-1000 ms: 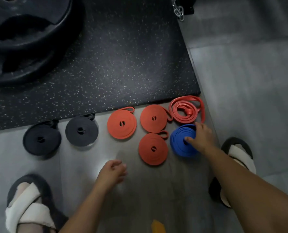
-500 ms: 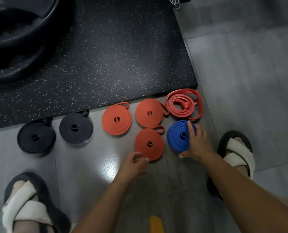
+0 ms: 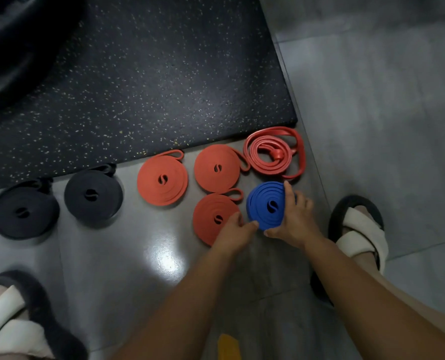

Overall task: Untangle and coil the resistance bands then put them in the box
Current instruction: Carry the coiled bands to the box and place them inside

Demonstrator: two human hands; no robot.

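**Both hands steadying the blue coil on the floor**

The right hand (image 3: 294, 219) grasps the blue coil (image 3: 264, 203). Its fingers curl over the far-right rim and its thumb closes on the near edge, probably to keep the wound turns from springing loose. The left hand (image 3: 233, 233) has its thumb tip at the coil's near-left rim and a finger over the nearest of three orange coils (image 3: 211, 216). Whether it pinches anything cannot be told.

The blue coil lies flat on the tiled floor (image 3: 372, 126), just beside that orange coil and just below a red band (image 3: 274, 153). The red band is wound loosely, with open gaps and a slack outer loop, so it probably needs rewinding. Two black coils (image 3: 92, 194) lie well to the left. All the coils sit in rows along the edge of a speckled mat (image 3: 138, 87), probably staged for packing.

The box is not in view. A yellow object (image 3: 227, 345) is cut off at the bottom edge and cannot be identified. The blue coil's right side and loose end are hidden under the right hand. A dark, blurred round shape (image 3: 8, 48) at top left may be a weight plate.
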